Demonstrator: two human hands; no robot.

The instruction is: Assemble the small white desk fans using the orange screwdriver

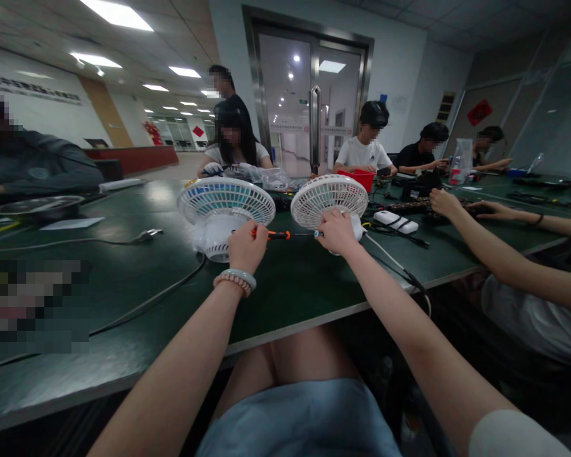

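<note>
My left hand point(248, 246) is closed round the handle of an orange and black screwdriver point(280, 235), in front of a white fan point(219, 206) at the left. The screwdriver's thin shaft points right, toward a small light-blue piece at my right hand point(337, 231). The fingers of that hand are bent against the lower cage of a second white fan point(328, 193); exactly what they grip is hard to make out. Both fans stand on the dark green table, their cages tilted upward. A cable trails from each fan.
A white power strip point(396, 221) with black cords lies right of the fans. Behind stands a red bin point(359, 178). At the right, another person's hands point(446, 204) work at dark parts. A plug point(151, 235) and a metal tray point(37, 207) lie left. Several people sit around.
</note>
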